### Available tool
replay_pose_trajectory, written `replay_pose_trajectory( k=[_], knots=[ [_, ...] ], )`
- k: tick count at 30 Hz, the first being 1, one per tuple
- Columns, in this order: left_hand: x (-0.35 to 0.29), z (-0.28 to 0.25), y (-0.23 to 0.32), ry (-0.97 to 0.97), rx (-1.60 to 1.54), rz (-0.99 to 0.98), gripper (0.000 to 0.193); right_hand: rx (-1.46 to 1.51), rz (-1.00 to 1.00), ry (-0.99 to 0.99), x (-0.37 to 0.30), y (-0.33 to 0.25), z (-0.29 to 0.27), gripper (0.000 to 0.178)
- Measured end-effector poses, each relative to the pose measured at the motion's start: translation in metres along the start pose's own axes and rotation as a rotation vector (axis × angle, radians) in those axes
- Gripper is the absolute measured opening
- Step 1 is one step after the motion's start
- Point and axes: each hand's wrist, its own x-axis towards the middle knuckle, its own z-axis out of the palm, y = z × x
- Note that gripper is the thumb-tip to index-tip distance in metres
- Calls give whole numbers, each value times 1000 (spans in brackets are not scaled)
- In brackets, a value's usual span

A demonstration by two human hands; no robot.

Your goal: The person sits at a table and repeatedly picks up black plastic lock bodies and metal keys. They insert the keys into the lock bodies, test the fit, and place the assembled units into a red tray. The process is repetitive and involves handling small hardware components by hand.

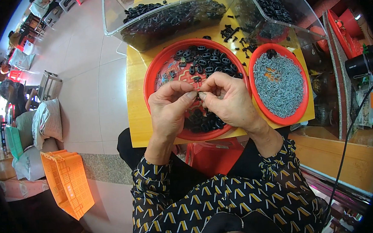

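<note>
My left hand (168, 111) and my right hand (230, 100) meet over a round red tray (150, 71), thumbs and forefingers pinched together on a small black plastic part (198, 95). Fingertips cover most of this part. Loose black two-holed plastic pieces (211, 63) fill the tray's far right side, and more black pieces (202, 122) lie at its near side below my hands. A few small metal bits (167, 76) are scattered at the tray's left. Close to my right hand, a smaller red tray (304, 109) holds many small silvery screws (277, 85).
Two clear plastic bins (174, 17) (274, 15) of black parts stand at the back of the yellow table (138, 102). Loose black pieces (229, 32) lie between bins and trays. An orange crate (69, 183) sits on the floor at left, near sacks (47, 123). A black cable (350, 136) hangs at right.
</note>
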Motion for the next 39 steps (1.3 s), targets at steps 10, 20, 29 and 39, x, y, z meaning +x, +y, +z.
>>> replay_pose_trajectory(
  k=[10, 20, 29, 39],
  knots=[
    [-4, 8, -6, 44, 7, 54, 10, 178, 23, 12, -1, -5, 3, 3],
    [0, 9, -2, 3, -86, -37, 17, 267, 108, -7, 7, -7, -5, 6],
    [1, 2, -1, 5, -131, -25, 9, 332, 173, -81, 7, -2, -4, 8],
    [0, 4, -6, 35, -78, -42, 9, 286, 135, -32, 6, -1, -3, 6]
  ],
)
